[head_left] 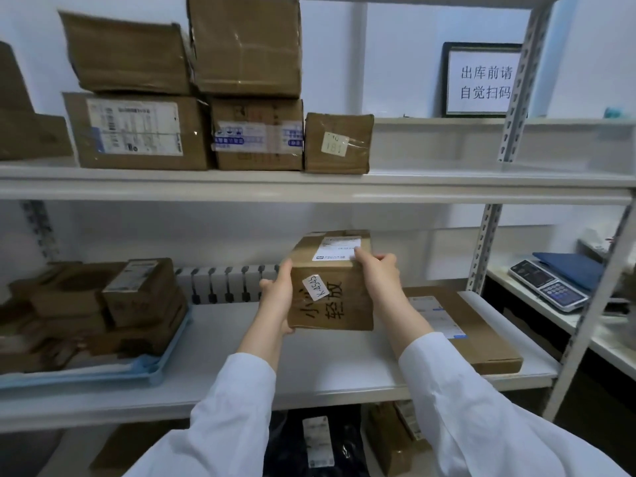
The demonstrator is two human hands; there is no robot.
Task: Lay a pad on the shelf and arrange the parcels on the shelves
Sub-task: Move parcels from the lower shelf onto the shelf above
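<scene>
White shelving fills your view, middle shelf [327, 370] under your arms. Flat box [481, 339] lies at four o'clock of the parcel [340, 304]. Parcel's long axis upright, over the shelf, your grip clasping it: left hand [275, 297] at nine o'clock, right hand [378, 270] at three, equally near.

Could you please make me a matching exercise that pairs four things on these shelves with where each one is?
Things:
1. parcel with the K.4545 sticker
2. small box labelled 181
3. flat box
4. blue tray

Places:
A. upper shelf, right end of the row
B. middle shelf, left side, loaded
C. gripped between the left hand and the right hand
D. lying on the middle shelf, right side

Pairs: 1-C, 2-A, 3-D, 4-B.
</scene>
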